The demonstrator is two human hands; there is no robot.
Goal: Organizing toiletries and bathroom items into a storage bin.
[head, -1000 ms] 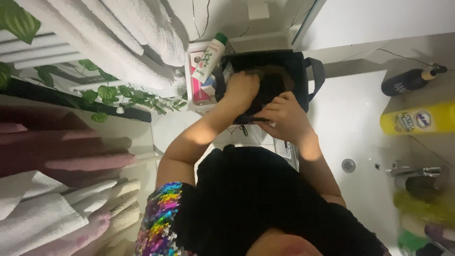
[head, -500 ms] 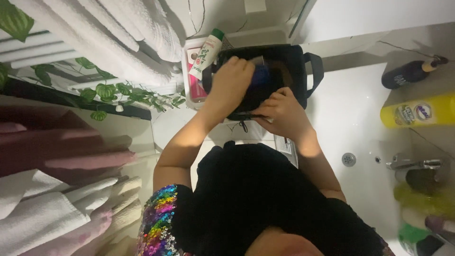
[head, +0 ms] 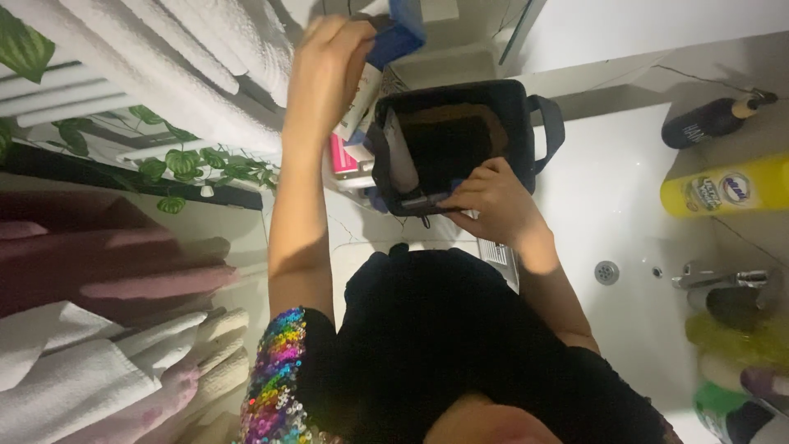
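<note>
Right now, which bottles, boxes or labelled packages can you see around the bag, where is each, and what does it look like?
Blue box: top centre, held up by the left hand, small and rectangular.
White bottle: just left of the black bag, slim, partly hidden by the left hand.
Pink package: lower left of the bag, flat.
Yellow bottle: right edge, lying sideways, round blue-and-white label.
Dark bottle: upper right, lying down, pale pump top.

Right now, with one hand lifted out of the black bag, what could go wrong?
The left hand holds a blue item high over the white tray of toiletries; a loose grip could drop it on the bottle there. Only the right hand steadies the open black bag by its near rim, beside the white tub, so it might tip or slide.
</note>
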